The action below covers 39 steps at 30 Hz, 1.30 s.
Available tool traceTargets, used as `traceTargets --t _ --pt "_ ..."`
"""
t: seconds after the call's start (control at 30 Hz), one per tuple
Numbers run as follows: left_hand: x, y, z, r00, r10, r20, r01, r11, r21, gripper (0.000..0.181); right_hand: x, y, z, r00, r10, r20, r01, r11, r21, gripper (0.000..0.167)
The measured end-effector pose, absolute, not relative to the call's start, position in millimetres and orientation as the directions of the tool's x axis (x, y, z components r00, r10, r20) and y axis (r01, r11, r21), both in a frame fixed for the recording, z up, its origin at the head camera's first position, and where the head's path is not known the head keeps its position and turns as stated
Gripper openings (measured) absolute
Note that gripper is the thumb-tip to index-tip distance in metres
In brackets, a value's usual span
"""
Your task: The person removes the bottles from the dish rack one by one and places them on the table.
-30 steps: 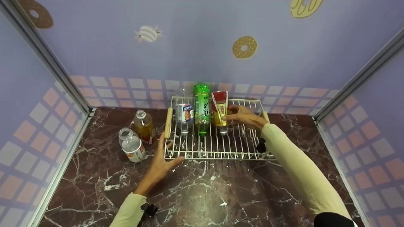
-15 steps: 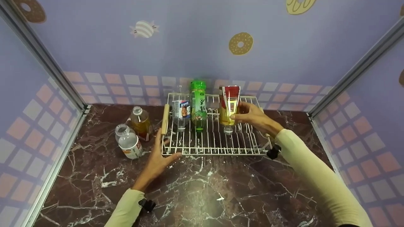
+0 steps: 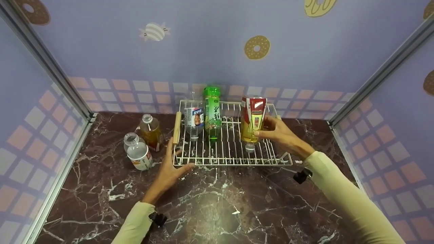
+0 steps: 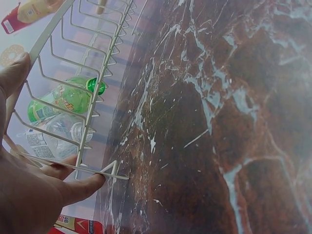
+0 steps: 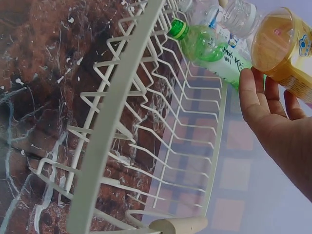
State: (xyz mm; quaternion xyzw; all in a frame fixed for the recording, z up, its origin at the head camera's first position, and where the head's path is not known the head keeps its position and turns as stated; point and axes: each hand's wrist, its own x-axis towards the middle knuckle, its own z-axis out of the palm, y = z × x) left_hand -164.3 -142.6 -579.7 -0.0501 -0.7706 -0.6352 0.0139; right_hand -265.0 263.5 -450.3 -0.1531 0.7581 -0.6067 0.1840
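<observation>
My right hand (image 3: pixel 283 135) grips a bottle of yellow liquid with a red label (image 3: pixel 253 117), neck down, over the right half of the white wire rack (image 3: pixel 234 165). The right wrist view shows the fingers (image 5: pixel 253 92) against this tilted bottle (image 5: pixel 278 46). Around the rack's front left corner, my left hand (image 3: pixel 168 173) rests with the thumb along the front edge; the left wrist view shows this hand (image 4: pixel 34 195) at the wires. In the rack, necks toward me, lie a clear bottle (image 3: pixel 194 120) and, beside it, a green bottle (image 3: pixel 213 112).
Left of the rack, two uncapped bottles stand on the dark marbled surface (image 3: pixel 217 203): one with amber liquid (image 3: pixel 151 132), one clear with a white label (image 3: pixel 139 152). A patterned wall (image 3: pixel 210 51) rises behind the rack, and side walls flank it.
The right hand has moved the red-labelled bottle rightward, away from the green bottle and a little toward me. My left hand has stayed at the rack's corner.
</observation>
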Motion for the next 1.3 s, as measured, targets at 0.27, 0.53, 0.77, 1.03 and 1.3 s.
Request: traceTargets --t 0.27,0.53,0.77,1.03,1.3 --pt "-166 -142 -581 -0.994 0.05 0.099 0.107 0.176 0.979 0.129 -244 268 -452 -0.885 -0.457 -0.087 0.024 0.143 -0.989 0.071" --pt "-165 -143 -583 -0.994 0.047 0.101 0.108 0.175 0.979 0.129 -224 264 -457 -0.871 -0.484 -0.084 0.004 0.163 -0.987 0.069" --pt "-165 -143 -584 -0.994 0.04 0.106 0.111 0.17 0.979 0.129 -211 259 -467 -0.86 -0.507 -0.061 -0.037 0.179 -0.983 0.068" --pt "-164 -142 -582 -0.994 0.053 0.098 0.106 0.187 0.977 0.13 -200 261 -473 -0.85 -0.526 -0.032 -0.068 0.17 -0.983 0.066" --pt "-164 -145 -576 -0.995 0.052 0.084 0.094 0.241 0.966 0.13 -193 263 -477 -0.842 -0.539 0.008 -0.122 0.177 -0.977 0.063"
